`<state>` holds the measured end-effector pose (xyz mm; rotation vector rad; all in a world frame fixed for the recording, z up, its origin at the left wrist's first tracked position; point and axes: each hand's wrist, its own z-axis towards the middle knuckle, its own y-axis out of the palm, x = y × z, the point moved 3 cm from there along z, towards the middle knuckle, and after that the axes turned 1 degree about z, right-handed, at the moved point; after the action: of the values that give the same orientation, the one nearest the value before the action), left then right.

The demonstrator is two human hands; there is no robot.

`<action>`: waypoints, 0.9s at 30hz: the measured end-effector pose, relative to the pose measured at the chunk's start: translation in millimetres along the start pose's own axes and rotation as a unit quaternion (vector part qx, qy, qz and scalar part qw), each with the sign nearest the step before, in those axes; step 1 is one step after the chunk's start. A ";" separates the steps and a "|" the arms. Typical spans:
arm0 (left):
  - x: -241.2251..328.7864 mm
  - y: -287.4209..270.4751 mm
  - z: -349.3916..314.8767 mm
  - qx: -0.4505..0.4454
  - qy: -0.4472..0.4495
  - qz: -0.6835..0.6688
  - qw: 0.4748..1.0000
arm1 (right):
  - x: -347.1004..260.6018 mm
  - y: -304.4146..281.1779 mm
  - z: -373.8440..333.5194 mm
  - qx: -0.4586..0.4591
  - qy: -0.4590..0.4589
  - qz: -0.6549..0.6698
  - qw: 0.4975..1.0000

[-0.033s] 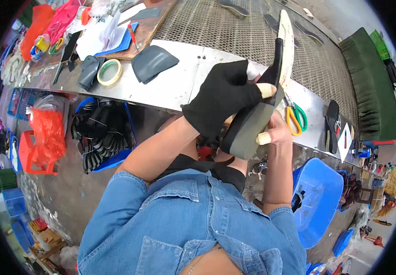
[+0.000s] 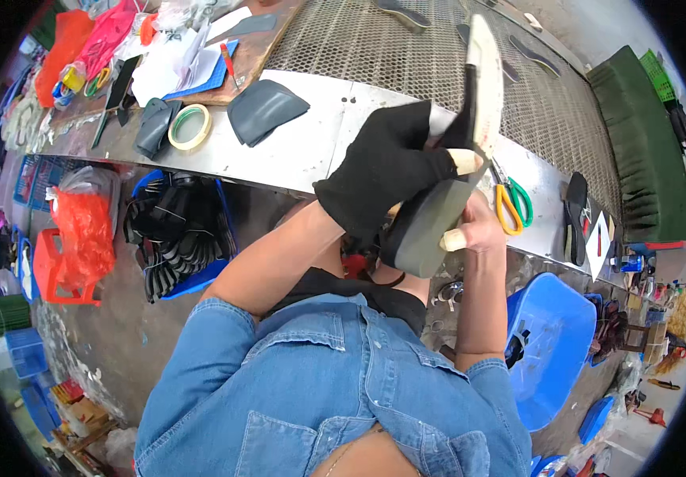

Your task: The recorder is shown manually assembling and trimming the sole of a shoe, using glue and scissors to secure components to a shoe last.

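Observation:
Both hands hold a dark wedge-shaped shoe sole in front of my body, over the front edge of the bench. A long cream-coloured, sole-shaped piece rises from its far end, against a black strip. My left hand, in a black glove with a pale cover on the thumb tip, is closed around the upper part. My right hand is bare with a similar thumb cover; it grips the sole's right side, and its other fingers are hidden behind. Scissors with yellow and green handles lie just beyond it.
On the metal-edged bench lie a tape roll, dark sheet pieces and a black sole. Several soles rest on the mesh surface. Below stand a blue tub and a blue crate of black parts.
The upper end of the cream-coloured piece and the black strip have tilted a little to the left. Both hands keep their grip in nearly the same place.

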<state>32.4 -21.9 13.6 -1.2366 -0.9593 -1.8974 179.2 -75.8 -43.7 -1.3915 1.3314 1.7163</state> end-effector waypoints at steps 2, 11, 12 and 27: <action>-4.0 -2.3 5.7 -0.001 0.002 0.027 1.000 | 0.8 -4.1 -2.7 0.013 0.006 -0.001 1.000; -5.4 2.9 8.4 -0.045 -0.075 -0.100 0.991 | 16.0 -4.9 -8.0 -0.054 0.063 0.106 0.991; -9.0 1.5 9.8 -0.046 -0.075 -0.094 0.992 | 12.4 -3.6 -7.0 -0.053 0.061 0.108 0.991; -14.0 -28.9 0.3 0.093 0.022 0.168 0.981 | -30.5 9.3 5.4 0.052 -0.005 -0.154 0.987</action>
<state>13.0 -5.1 -5.7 -1.1599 -0.8239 -1.5301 178.5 -69.3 -12.0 -1.4408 1.1145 1.4279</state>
